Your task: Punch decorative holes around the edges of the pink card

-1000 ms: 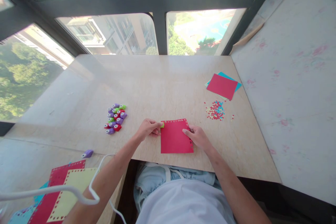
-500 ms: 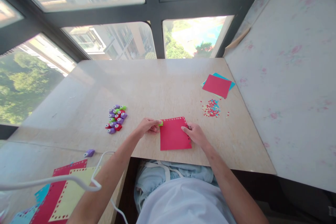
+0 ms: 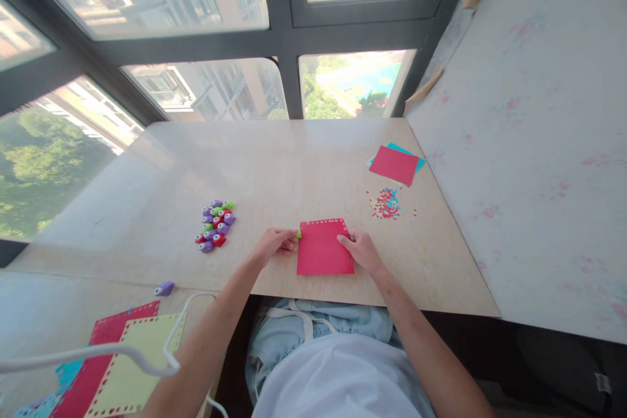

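A sheet of red paper [image 3: 323, 251] lies in front of me, with small holes punched along its top edge and upper right side. My left hand [image 3: 278, 244] pinches a small green craft punch [image 3: 298, 234] at the sheet's upper left edge. Most of that punch is hidden by my fingers, and whether the paper sits inside its slot I cannot tell. On the opposite side, my right hand [image 3: 361, 248] grips the sheet's right edge, thumb on top and fingers beneath.
Several purple, green and red craft punches [image 3: 215, 227] are grouped at left; a single purple punch [image 3: 164, 289] lies nearer. Paper confetti [image 3: 386, 204] and stacked coloured sheets [image 3: 394, 165] are at right. Punched sheets [image 3: 142, 359] lie lower left under a white cable [image 3: 169, 351].
My view has tilted slightly up and to the right. The green punch shows less over the paper's left edge than before. Both hands keep their holds.
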The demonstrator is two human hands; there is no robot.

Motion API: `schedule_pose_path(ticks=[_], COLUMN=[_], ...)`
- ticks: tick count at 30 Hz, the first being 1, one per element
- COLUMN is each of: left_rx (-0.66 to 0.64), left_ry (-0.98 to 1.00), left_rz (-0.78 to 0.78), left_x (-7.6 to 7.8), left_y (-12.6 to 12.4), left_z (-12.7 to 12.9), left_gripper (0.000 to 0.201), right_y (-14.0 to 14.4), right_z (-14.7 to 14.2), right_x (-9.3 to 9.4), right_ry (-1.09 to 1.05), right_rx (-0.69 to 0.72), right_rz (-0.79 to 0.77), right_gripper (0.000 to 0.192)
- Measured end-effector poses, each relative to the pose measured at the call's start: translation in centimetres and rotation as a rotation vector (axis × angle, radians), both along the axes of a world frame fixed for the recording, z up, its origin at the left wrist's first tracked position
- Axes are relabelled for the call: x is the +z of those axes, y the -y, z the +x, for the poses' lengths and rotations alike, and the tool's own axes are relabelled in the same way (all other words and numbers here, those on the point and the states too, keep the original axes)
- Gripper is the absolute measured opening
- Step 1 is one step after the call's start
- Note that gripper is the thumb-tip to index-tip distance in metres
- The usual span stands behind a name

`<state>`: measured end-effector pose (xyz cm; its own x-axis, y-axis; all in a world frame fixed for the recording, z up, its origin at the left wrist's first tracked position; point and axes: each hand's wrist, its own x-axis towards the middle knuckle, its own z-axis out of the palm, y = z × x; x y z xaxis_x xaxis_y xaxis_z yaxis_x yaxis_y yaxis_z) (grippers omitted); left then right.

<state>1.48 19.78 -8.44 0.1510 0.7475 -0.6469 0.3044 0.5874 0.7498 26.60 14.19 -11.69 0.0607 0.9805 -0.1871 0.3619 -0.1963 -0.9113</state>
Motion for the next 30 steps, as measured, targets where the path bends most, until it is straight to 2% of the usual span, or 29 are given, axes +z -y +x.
schedule_pose_path(ticks=[10, 30], left_rx=[0.012, 0.091], left_ry=[-0.001, -0.02], left_rz=[0.039, 0.193], left_x=[-0.5, -1.5], left_y=[0.3, 1.1], left_z=[0.0, 0.9], left_gripper=[0.037, 0.042], right_y=[0.0, 1.5], right_z=[0.3, 1.2], right_x=[-0.6, -0.1], right_ry=[-0.052, -0.107], right_rx=[0.012, -0.067], right_rz=[-0.001, -0.043], right_gripper=[0.032, 0.042])
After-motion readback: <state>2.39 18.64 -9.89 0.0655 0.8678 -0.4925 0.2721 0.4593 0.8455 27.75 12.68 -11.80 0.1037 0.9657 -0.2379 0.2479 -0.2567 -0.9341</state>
